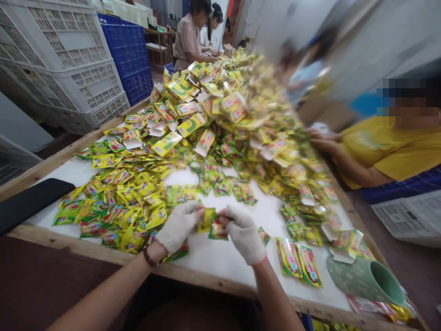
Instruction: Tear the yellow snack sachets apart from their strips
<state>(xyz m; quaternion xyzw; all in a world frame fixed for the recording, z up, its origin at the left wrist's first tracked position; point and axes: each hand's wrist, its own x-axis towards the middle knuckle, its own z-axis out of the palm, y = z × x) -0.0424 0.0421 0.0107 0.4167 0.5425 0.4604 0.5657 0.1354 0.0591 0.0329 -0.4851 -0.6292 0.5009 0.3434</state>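
Note:
My left hand (181, 225), in a white glove with bare fingertips, pinches a small yellow packet (206, 219). Right beside it, my right hand (244, 233), gloved the same way, has its fingertips closed on a green and red packet (217, 230). The two packets meet or overlap between my hands, just above the white tabletop (206, 262). A dense heap of yellow-green packets (120, 207) lies to the left of my left hand. Two larger flat packs (299, 263) rest side by side to the right of my right hand.
A large pile of packets and small boxes (220, 110) covers the far table. A green cup (367, 278) lies on its side at the right corner, a black phone (34, 202) at the left edge. White crates (69, 59) stand left. A co-worker in yellow (389, 147) sits right; others work farther back.

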